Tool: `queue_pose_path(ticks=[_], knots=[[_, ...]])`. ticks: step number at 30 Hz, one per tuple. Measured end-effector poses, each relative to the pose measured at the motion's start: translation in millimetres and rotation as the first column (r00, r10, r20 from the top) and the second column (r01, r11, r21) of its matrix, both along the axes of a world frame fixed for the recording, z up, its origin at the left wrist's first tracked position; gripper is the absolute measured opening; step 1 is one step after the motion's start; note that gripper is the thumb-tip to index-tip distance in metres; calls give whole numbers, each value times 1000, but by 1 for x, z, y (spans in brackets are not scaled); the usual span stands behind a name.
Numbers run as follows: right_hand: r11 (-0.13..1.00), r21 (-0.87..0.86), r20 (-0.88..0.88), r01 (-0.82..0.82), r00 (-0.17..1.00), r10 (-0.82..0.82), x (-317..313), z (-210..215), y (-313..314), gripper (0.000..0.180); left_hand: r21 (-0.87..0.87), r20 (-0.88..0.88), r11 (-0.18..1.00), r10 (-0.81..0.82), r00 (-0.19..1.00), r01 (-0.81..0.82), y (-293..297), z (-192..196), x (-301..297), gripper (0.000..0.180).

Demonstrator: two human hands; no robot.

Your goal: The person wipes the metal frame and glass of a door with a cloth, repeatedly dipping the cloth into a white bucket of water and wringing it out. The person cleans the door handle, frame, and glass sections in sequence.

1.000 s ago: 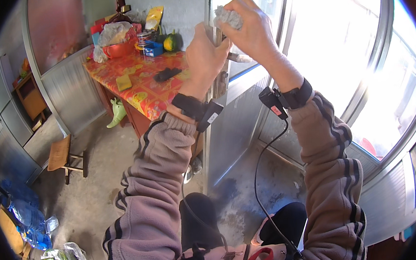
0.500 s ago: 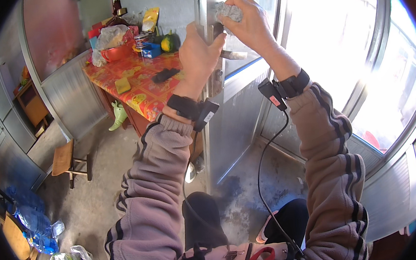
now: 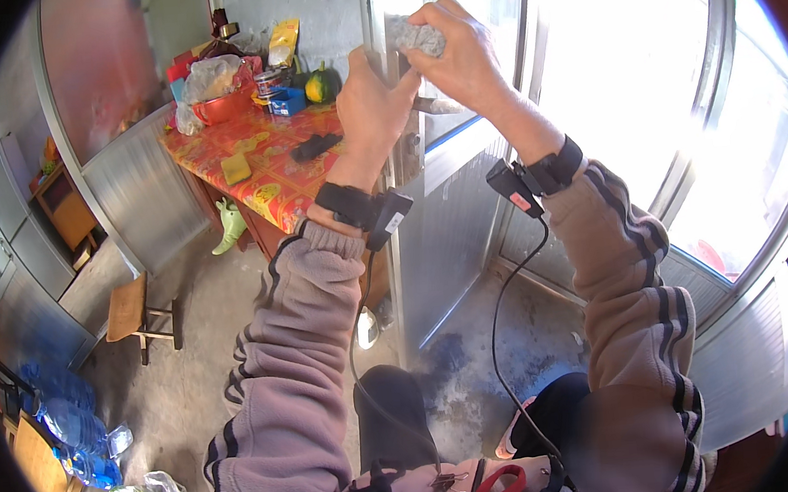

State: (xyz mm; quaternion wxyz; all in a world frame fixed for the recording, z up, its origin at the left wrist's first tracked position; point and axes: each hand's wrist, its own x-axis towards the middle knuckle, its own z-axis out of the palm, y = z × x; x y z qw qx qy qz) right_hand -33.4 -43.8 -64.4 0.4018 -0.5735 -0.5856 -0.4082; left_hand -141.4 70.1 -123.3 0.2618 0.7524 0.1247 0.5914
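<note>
My right hand [image 3: 470,59] is closed around a crumpled grey cloth [image 3: 419,39] and presses it to the upper edge of a metal-framed glass door [image 3: 412,235]. Beside it, my left hand [image 3: 371,107] is wrapped on the door's edge, its thumb reaching across toward my right hand. Most of the left fingers are hidden behind the hand. A metal door handle [image 3: 438,105] sticks out just under my right hand, partly covered by it. Below the handle is the lock plate [image 3: 411,155].
Left of the door stands a table with a red patterned cover [image 3: 208,150], holding a yellow sponge [image 3: 236,169], a red basin [image 3: 218,109], a blue box [image 3: 288,102] and a squash [image 3: 320,87]. A wooden stool [image 3: 128,309] and large blue bottles [image 3: 72,424] are on the floor.
My right hand and the cloth have shifted left and slightly down along the door's edge, closer to my left thumb. My left hand stays nearly in place.
</note>
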Motion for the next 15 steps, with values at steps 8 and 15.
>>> queue_pose_path(ticks=[8, 15], knots=[[987, 131, 73, -97, 993, 88, 1, 6, 2, 31, 17, 77, 1000, 9, 997, -11, -8, -3, 5, 67], [989, 107, 165, -101, 983, 82, 1, -1, 5, 33, 35, 48, 999, 35, 998, -37, -1, -3, 9, 68]])
